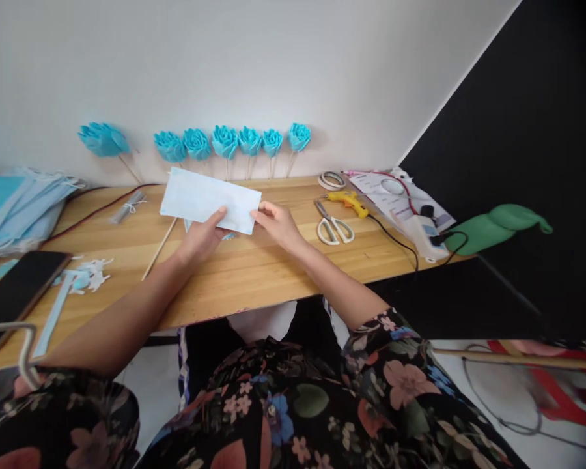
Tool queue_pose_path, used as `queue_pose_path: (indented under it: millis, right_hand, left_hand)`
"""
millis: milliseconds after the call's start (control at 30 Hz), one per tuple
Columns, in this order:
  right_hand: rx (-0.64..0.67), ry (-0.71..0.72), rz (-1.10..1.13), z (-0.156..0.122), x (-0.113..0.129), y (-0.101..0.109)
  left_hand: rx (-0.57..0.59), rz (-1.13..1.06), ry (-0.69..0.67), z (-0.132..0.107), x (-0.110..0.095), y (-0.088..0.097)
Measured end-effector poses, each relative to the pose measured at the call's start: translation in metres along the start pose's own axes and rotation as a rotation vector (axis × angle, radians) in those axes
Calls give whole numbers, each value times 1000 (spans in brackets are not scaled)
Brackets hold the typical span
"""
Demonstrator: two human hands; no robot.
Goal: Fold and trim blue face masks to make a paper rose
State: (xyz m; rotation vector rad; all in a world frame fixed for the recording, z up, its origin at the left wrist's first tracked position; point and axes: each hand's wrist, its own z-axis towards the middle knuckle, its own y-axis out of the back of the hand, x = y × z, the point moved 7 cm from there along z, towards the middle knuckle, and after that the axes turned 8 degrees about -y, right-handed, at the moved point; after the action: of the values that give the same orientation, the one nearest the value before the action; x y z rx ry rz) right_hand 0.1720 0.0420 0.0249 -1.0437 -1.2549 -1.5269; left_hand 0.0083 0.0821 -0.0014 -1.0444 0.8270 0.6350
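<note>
A flat pale blue sheet of face-mask fabric (202, 197) is held up above the wooden table (234, 273). My left hand (202, 238) grips its lower edge from below, thumb on top. At the sheet's lower right corner, my right hand (278, 223) pinches the fabric. A thin wooden stick (159, 251) lies on the table just left of my left hand.
Several blue fabric roses on sticks (224, 142) lean against the wall. A stack of blue masks (17, 205) and a phone (17, 290) are at left. White scissors (333, 226), a yellow glue gun (349, 202) and tape rolls (332, 180) lie at right.
</note>
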Motion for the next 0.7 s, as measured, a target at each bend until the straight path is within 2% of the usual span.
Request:
queue_pose_path:
  millis: [133, 233, 300, 400, 567, 633, 700]
  right_hand:
    - [-200, 77, -561, -28, -6, 68]
    - [-352, 2, -967, -48, -20, 124]
    - [-381, -73, -1154, -61, -30, 148]
    - [-339, -214, -1269, -71, -41, 160]
    - [-260, -341, -1292, -59, -38, 148]
    - [-236, -374, -1246, -48, -36, 149]
    - [-233, -417, -1071, -40, -36, 154]
  left_hand:
    - [-124, -22, -52, 4, -5, 11]
    - [-172, -40, -73, 6, -9, 16]
    - [-200, -49, -82, 8, -10, 19]
    - [-211, -45, -79, 9, -9, 22]
    - [-219, 4, -53, 7, -6, 20]
    - [-227, 17, -19, 6, -4, 17]
    - [-200, 5, 23, 7, -2, 11]
